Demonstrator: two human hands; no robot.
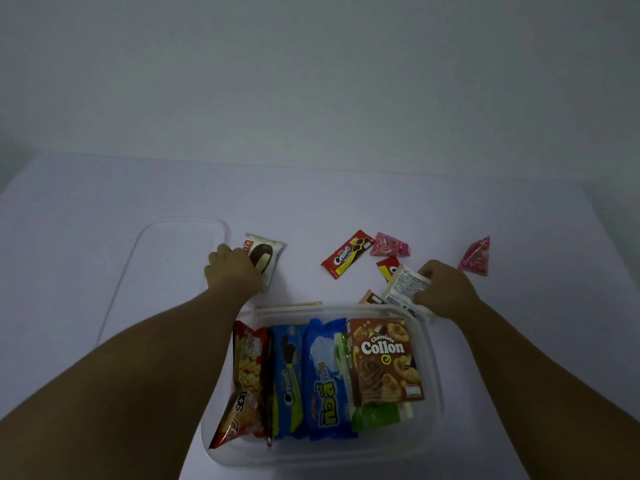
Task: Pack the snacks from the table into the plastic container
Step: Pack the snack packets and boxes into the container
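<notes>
A clear plastic container (429, 344) sits at the near table edge. Inside stand a red chip bag (247, 375), two blue cookie packs (289, 382), a brown Collon box (384, 362) and a green item (377, 415). My left hand (232, 271) grips a white choco-pie packet (266, 254) lying on the table beyond the container. My right hand (446, 289) pinches a white packet (407, 287) just past the container's far right corner. Loose on the table are a red Creamo pack (346, 258), another red pack (388, 266), a brown packet (370, 298) and two pink triangle snacks (389, 244) (476, 257).
The clear lid (152, 258) lies flat on the white table (104, 202) to the left of the container. A thin light stick (306, 303) lies just behind the container's far rim. A plain wall stands behind the table.
</notes>
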